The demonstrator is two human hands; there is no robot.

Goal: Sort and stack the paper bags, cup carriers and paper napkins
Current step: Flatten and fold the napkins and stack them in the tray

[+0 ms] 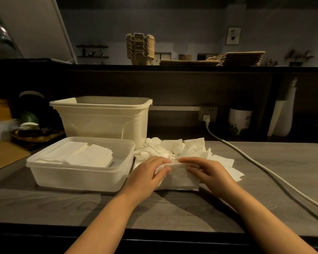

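Observation:
A folded white paper napkin (180,177) lies on the grey counter in front of me. My left hand (147,176) grips its left end and my right hand (207,171) pinches its top right edge. Behind it spreads a loose heap of crumpled napkins (174,147). To the left, a shallow clear tub (77,177) holds two flat stacks of folded napkins (81,154). On the high shelf at the back stand stacked pulp cup carriers (140,48) and flat brown paper bags (240,58).
A tall cream bin (103,118) stands behind the clear tub. A white power cable (264,167) runs from a wall socket (207,113) across the counter's right side. A basket of small items (35,134) sits at the far left, a white jar (240,121) at the back right.

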